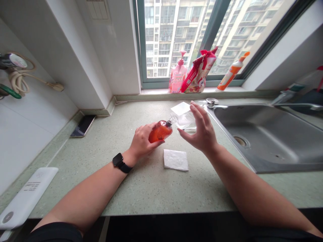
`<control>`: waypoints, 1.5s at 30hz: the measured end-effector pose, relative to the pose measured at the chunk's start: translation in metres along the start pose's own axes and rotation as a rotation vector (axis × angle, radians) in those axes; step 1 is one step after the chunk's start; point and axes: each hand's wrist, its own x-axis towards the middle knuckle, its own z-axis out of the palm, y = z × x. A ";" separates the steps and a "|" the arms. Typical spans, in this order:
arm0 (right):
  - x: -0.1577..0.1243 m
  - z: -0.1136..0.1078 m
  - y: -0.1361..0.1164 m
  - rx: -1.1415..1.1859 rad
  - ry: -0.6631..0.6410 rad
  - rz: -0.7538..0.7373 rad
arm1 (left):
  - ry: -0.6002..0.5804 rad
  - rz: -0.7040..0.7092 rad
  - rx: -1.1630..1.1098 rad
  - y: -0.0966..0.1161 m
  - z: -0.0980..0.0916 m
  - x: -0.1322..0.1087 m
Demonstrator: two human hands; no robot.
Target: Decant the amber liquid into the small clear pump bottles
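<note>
My left hand (145, 139), with a black watch on its wrist, is wrapped around a bottle (160, 131) of clear orange-red material or liquid. The bottle tilts to the right, and its dark collar and clear, see-through top point toward my right hand (200, 129). That hand is raised over the counter with thumb and fingers apart and nothing visible between them. Behind the bottle top lie a white square sheet (180, 108) and crumpled clear plastic (185, 120), partly hidden by my fingers. A folded white tissue (176, 160) lies flat below the bottle.
A steel sink (267, 134) with a tap is set in the counter (121, 198) at right. On the windowsill stand a pink pump bottle (177, 79), a red pouch (198, 75) and an orange-white bottle (230, 74). A phone (83, 126) and a white slab-shaped device (30, 195) lie left.
</note>
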 end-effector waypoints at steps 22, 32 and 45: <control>0.000 0.001 0.002 0.011 -0.009 -0.017 | 0.024 0.016 -0.004 -0.001 0.002 0.000; 0.000 0.001 0.000 0.007 0.011 -0.029 | 0.019 0.012 -0.006 -0.001 0.001 0.000; 0.000 0.001 -0.001 -0.045 0.010 -0.027 | 0.030 0.012 -0.005 -0.001 0.003 -0.001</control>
